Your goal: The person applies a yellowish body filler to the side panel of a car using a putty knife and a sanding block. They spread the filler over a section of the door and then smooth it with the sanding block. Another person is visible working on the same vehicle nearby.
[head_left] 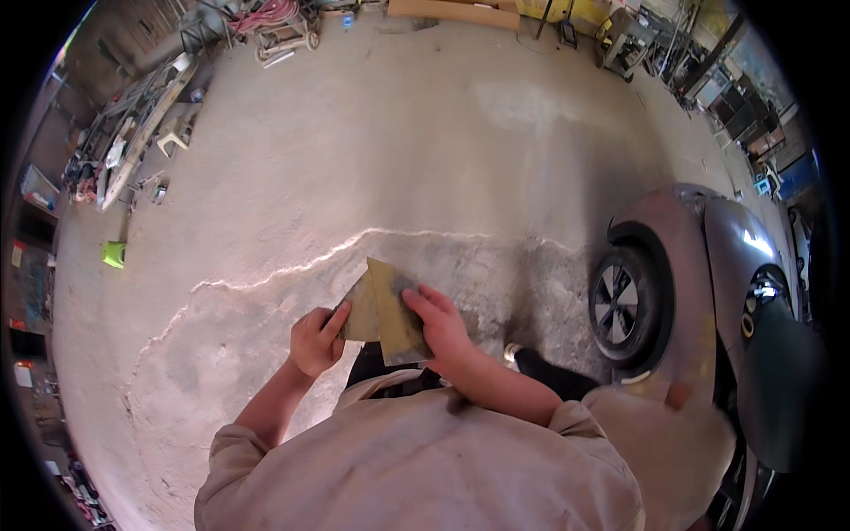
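In front of my body I hold two thin, flat, yellowish-tan pieces with grey smears, their edges overlapping. I cannot tell whether they are separate or halves of one folded sheet. My left hand point(314, 341) is closed on the smaller left piece point(359, 311), thumb on top. My right hand point(438, 323) grips the larger right piece point(390, 305), with its thumb on the face and the other fingers mostly hidden behind. Both pieces are above the concrete floor point(354, 159).
A car's front wheel point(618, 303) and grey fender point(677, 221) stand close on my right. A bright ragged line point(372, 232) crosses the floor ahead. A green container point(113, 254) and a cluttered long rack point(146, 128) are at left. Cardboard point(456, 11) and a wheeled machine point(624, 44) stand far off.
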The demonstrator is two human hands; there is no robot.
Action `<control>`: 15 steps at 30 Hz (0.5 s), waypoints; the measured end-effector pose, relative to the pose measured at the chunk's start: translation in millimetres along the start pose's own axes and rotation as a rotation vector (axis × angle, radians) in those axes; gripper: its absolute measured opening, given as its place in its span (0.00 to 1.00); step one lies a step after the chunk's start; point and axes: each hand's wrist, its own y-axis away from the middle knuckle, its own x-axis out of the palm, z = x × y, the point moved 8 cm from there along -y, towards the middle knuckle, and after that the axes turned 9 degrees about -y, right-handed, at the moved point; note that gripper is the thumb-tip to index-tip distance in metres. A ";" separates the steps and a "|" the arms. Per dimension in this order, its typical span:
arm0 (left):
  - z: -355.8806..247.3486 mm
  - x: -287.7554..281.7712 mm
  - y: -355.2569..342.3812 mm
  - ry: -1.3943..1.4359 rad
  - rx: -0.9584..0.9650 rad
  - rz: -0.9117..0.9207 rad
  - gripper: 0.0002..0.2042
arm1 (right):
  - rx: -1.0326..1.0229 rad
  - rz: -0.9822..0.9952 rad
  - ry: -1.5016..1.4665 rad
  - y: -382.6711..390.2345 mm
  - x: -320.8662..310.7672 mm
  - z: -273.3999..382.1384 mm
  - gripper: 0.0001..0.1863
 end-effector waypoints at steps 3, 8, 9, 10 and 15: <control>21.5 42.1 -54.5 0.019 -0.004 0.003 0.30 | 0.014 0.124 -0.063 -68.5 -8.4 39.6 0.14; 76.8 137.9 -187.4 0.017 0.083 0.095 0.30 | -0.105 0.073 -0.081 -173.4 -18.0 162.1 0.14; 85.1 166.1 -221.3 0.022 0.117 0.141 0.30 | -0.155 0.043 -0.111 -191.6 -22.3 195.6 0.14; 101.5 187.7 -247.9 0.049 0.042 0.191 0.27 | -0.187 0.019 -0.107 -206.0 -18.1 225.6 0.14; 128.4 303.0 -426.7 0.723 -0.159 0.408 0.12 | -0.550 -0.138 -0.176 -249.9 -47.8 407.6 0.17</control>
